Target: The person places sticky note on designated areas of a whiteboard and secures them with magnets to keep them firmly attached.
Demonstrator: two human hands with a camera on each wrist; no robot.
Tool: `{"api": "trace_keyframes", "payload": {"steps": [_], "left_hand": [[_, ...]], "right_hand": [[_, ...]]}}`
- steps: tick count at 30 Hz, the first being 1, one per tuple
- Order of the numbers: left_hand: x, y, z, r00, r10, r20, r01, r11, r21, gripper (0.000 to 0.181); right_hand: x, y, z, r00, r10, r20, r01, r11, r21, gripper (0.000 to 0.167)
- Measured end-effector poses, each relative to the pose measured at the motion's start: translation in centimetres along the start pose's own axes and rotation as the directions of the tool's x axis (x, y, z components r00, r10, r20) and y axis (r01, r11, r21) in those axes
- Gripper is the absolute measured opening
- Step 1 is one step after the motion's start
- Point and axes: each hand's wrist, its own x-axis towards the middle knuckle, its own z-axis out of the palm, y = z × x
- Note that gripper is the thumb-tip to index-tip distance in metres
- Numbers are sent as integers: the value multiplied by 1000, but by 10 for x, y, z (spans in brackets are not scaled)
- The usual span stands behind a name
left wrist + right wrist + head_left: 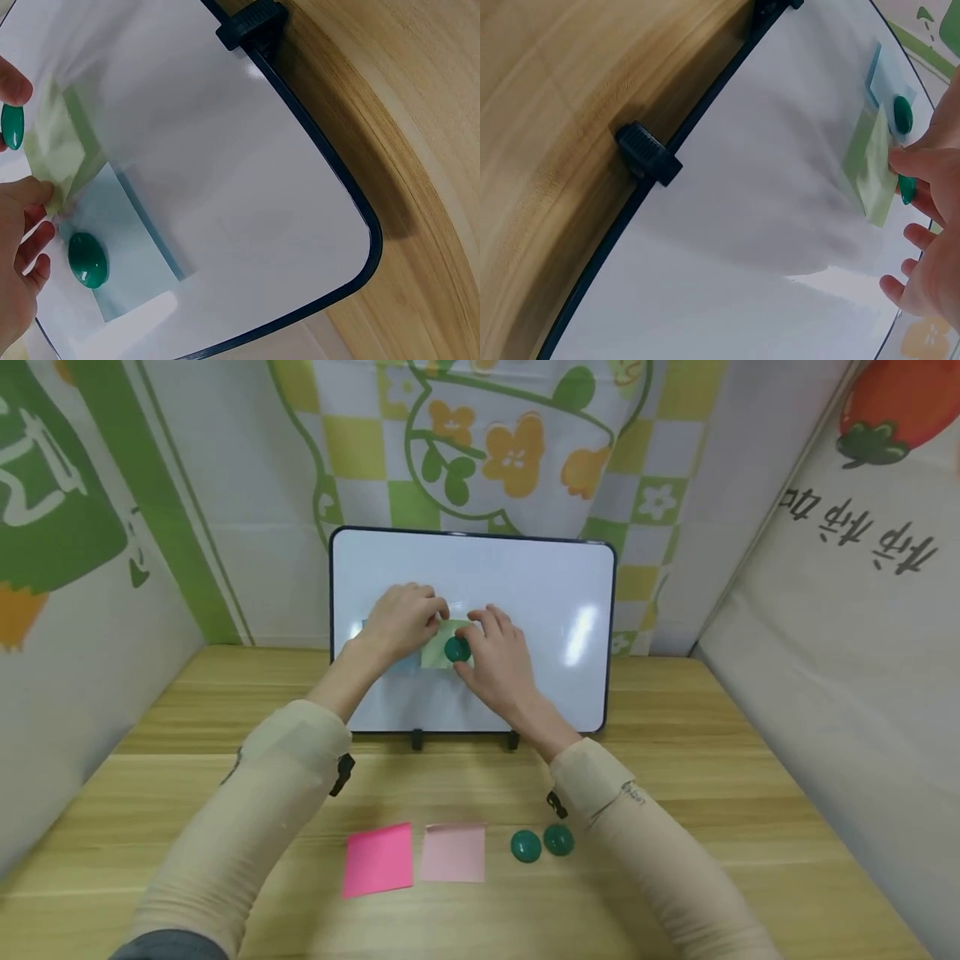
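Note:
In the head view my left hand (401, 620) is at the upper edge of a pale green sticky note (432, 652) on a whiteboard (555, 577). The left wrist view shows its fingertips pinching that note, which bends away from the board. My right hand (501, 662) pinches a round green magnet (457, 649) between thumb and fingers, in front of the note. Left of it lies a light blue sticky note (135, 240) on the board, a second green magnet (88, 260) on top. The left hand mostly hides that pair in the head view.
On the wooden table (660, 760) lie a hot pink sticky note (378, 860), a pale pink sticky note (453, 853) and two green magnets, one left (526, 846) and one right (558, 840). Black feet (417, 740) hold the board upright before a patterned curtain (450, 443).

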Motion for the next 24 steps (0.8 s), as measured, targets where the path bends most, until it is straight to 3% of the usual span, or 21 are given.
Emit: {"api": "trace_keyframes", "payload": {"steps": [6, 14, 24], "left_hand": [[-2, 0, 0, 1000, -12, 22, 11, 1000, 22, 19], [0, 2, 0, 1000, -12, 13, 11, 999, 47, 17], [-2, 0, -1, 1000, -16, -16, 17, 998, 61, 19]], "right_hand": [[7, 3, 2, 1000, 9, -18, -9, 1000, 20, 36], [15, 5, 4, 997, 71, -33, -70, 997, 37, 34], [24, 2, 15, 996, 74, -39, -72, 996, 46, 33]]}}
